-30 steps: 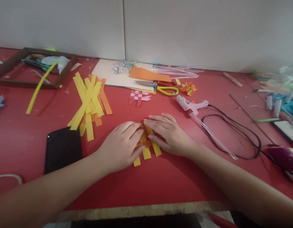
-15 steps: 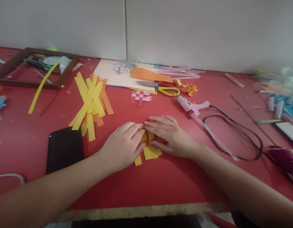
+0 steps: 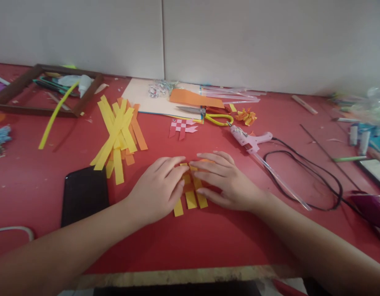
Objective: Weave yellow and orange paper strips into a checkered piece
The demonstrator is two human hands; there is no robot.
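Yellow paper strips [image 3: 191, 200] and orange ones, crossing over and under one another, lie flat on the red table in front of me. My left hand [image 3: 160, 187] rests along their left side, fingers stretched out and the thumb low beside the yellow ends. On the right side, my right hand [image 3: 225, 179] has its fingers spread over the strips, with the fingertips at the middle of the weave. Both hands cover much of the weave, so its outer parts are hidden. Beyond them lies a small pink and red woven paper fish [image 3: 181, 126].
Loose yellow and orange strips [image 3: 117, 133] lie left, by a black phone [image 3: 85, 195]. Behind are scissors [image 3: 205, 113], orange paper [image 3: 196, 98] and a brown frame [image 3: 11, 109]. A pink glue gun [image 3: 248, 139] with its black cord [image 3: 300, 152] lies right.
My fingers have spread and the hands have drawn slightly apart, showing more of the weave. The yellow strip ends under the right hand now lie straighter and separated.
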